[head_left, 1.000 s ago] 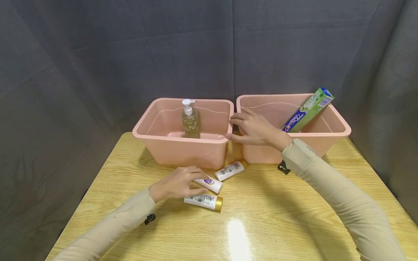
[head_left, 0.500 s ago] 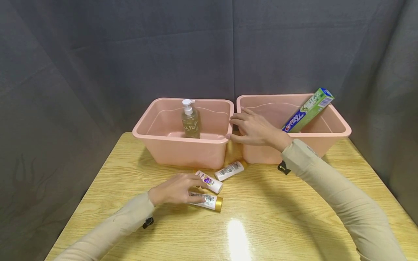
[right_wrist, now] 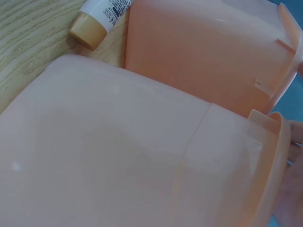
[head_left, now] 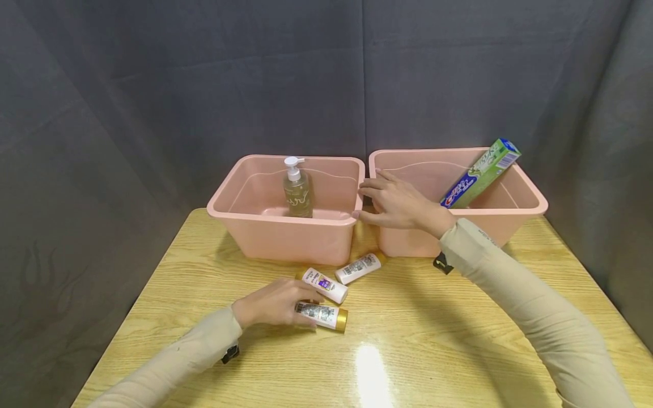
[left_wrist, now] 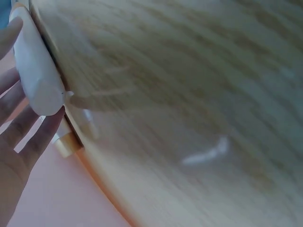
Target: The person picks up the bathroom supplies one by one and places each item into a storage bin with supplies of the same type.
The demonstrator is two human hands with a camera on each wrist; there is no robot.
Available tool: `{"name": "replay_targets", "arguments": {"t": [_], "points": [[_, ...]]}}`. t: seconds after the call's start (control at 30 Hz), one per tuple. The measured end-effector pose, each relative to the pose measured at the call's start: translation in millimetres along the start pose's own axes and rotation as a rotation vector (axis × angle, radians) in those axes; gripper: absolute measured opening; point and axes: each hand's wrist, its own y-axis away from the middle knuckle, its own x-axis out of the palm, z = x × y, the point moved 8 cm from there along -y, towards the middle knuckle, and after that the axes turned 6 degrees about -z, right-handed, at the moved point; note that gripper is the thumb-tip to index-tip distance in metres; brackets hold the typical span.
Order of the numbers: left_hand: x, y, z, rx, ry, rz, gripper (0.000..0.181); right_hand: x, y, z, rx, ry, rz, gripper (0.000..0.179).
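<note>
My left hand [head_left: 275, 303] grips the nearest small white bottle [head_left: 318, 315] with a gold cap, thumb on the near side and fingers beyond it. In the left wrist view the white bottle [left_wrist: 38, 66] lies between thumb and fingers, low over the wood. A second white bottle [head_left: 326, 285] with a purple label lies just behind, close to the fingertips. The third white bottle [head_left: 359, 268] lies by the bins. My right hand [head_left: 400, 202] rests across the adjoining rims of the left pink bin [head_left: 285, 238] and right pink bin [head_left: 408, 241], fingers loosely spread.
A pump bottle [head_left: 298, 192] stands inside the left bin. A green and blue toothpaste box [head_left: 480, 173] leans in the right bin, poking above its rim. The wooden table [head_left: 408, 351] stretches in front, and a dark curtain [head_left: 229, 73] hangs behind.
My left hand has shifted slightly toward me, off the purple-labelled bottle, and its thumb and fingers have come round the nearest bottle. The right hand has stayed on the rims.
</note>
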Motion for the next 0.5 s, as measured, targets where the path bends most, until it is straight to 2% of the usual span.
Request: {"name": "replay_targets", "arguments": {"t": [0.5], "points": [[1.4, 0.4, -3.4, 0.014, -0.016, 0.015, 0.046, -0.3, 0.6, 0.4, 0.004, 0.002, -0.002, 0.063]]}}
